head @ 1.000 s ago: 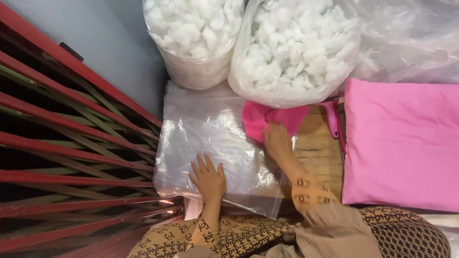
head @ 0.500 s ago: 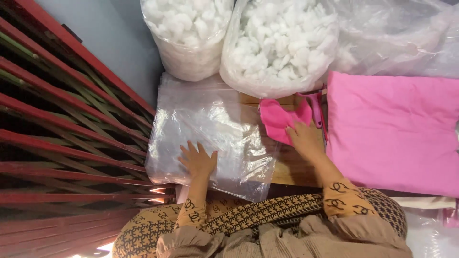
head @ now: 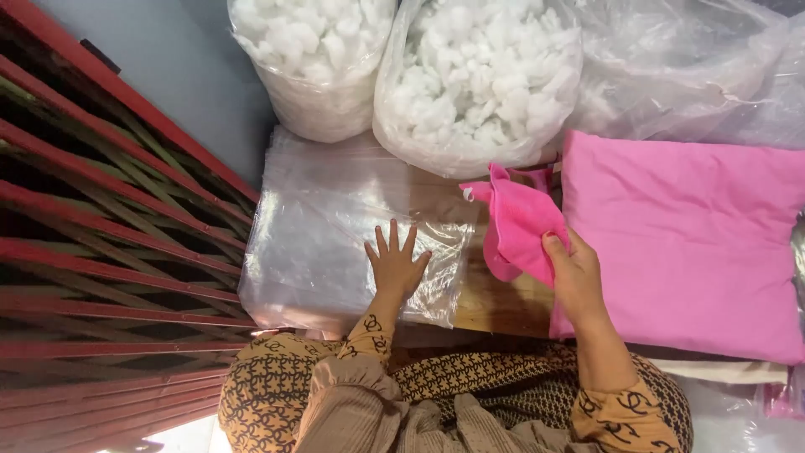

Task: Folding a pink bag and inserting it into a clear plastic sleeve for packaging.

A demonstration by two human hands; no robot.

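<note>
Head view, looking down. My right hand grips a crumpled pink cloth, thumb on its near face and the other fingers closed behind it, so that the cloth stands lifted above the wooden board. The cloth sits between the stack of clear plastic bags on the left and the flat pink pillow on the right, just beside the pillow's left edge; whether it touches the pillow I cannot tell.

My left hand lies flat with fingers spread on the near right corner of the plastic bags, open and pressing down, gripping nothing. The stack covers the left part of the board.

Beyond the board stand two clear sacks full of white stuffing: a smaller left sack and a larger middle sack, the latter leaning against the far edge of the plastic bags. A further, mostly slack clear sack lies behind the pillow.

A red metal folding gate runs along the left side. Patterned sleeves and a dress fill the bottom of the frame.
</note>
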